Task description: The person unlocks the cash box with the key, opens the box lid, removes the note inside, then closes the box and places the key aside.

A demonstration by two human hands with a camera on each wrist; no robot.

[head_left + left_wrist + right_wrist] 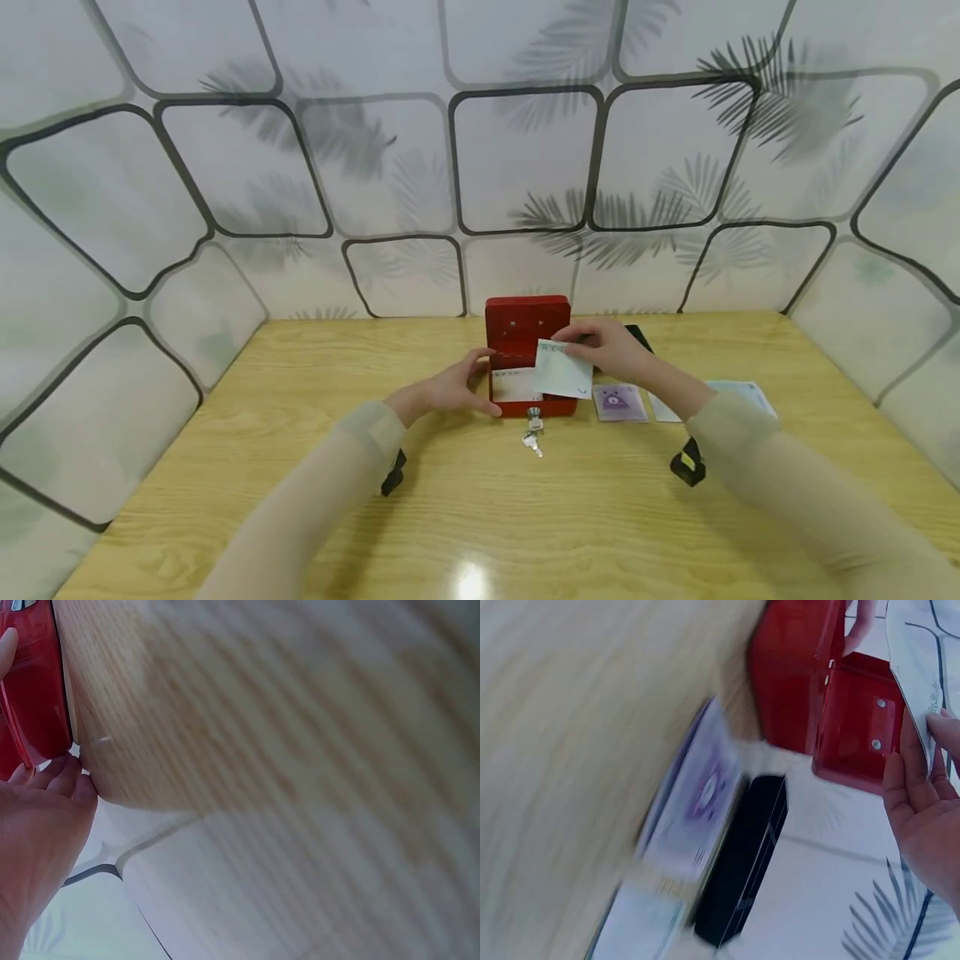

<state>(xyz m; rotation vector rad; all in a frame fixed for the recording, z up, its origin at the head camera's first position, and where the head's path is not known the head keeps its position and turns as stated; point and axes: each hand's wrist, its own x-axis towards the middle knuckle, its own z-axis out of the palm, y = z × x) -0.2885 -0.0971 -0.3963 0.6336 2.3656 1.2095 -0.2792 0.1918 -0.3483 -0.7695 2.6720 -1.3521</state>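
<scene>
A red metal cash box (513, 409) stands with its lid (527, 314) raised. My left hand (453, 387) grips its left side, thumb at the front corner and fingers near the back. Between thumb and fingers my right hand (611, 350) pinches a pale green paper slip (564, 375), which is tilted over the right part of the box. A whitish paper (513, 385) with small printing along its top lies inside the box, partly hidden by the slip. In the right wrist view the slip (919, 667) is seen nearly edge-on.
Small keys (532, 442) hang at the box's front lock. Right of the box lies a purple pad (621, 403) with a one-eyed cartoon figure. Pale papers (746, 395) lie farther right, partly under the right forearm. A long black object (742, 859) lies behind the pad.
</scene>
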